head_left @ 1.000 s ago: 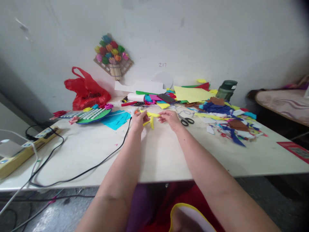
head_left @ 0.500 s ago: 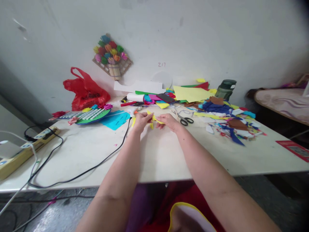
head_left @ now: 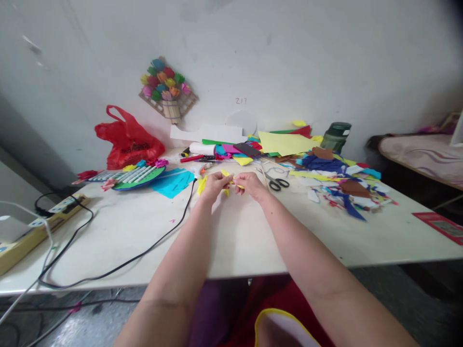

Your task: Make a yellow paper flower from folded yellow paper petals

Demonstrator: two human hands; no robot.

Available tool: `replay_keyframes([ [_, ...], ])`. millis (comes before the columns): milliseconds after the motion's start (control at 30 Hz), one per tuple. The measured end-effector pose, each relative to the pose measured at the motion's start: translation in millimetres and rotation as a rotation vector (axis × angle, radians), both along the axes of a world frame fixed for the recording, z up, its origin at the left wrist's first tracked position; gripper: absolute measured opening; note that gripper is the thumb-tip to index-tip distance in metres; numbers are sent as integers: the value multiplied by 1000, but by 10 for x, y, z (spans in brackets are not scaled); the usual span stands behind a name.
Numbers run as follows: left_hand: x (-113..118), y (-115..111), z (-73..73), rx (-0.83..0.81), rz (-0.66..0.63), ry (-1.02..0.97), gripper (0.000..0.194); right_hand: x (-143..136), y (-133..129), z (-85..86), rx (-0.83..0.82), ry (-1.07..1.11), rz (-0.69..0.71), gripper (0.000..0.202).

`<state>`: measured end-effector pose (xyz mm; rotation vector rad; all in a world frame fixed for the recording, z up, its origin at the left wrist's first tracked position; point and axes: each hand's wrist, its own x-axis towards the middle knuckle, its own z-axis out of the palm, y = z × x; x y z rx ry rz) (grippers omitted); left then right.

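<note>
The left hand and right hand pinch the yellow strip (thin-looking), so hard tugging could tear it.

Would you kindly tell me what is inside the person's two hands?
Yellow material shows in the grip of the left hand and right hand, with more yellow beside the left one. The hands cover the rest, so I cannot tell whether it is all one piece.
</note>
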<state>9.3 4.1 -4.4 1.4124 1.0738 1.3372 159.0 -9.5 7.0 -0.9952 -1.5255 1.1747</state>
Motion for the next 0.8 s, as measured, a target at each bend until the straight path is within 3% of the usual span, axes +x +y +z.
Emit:
replay_keyframes([
  [300, 75, 27, 7, 145, 281, 264, 31, -91, 127, -150, 49, -286, -229, 27],
  [400, 67, 29, 12, 138, 267, 228, 30, -103, 118, -141, 40, -198, -198, 29],
  [600, 30, 3, 28, 86, 170, 65, 29, -37, 12, -4, -161, -6, -5, 20],
  [800, 23, -38, 45, 4, 92, -127, 37, -19, 4, 2, -135, 37, 5, 20],
])
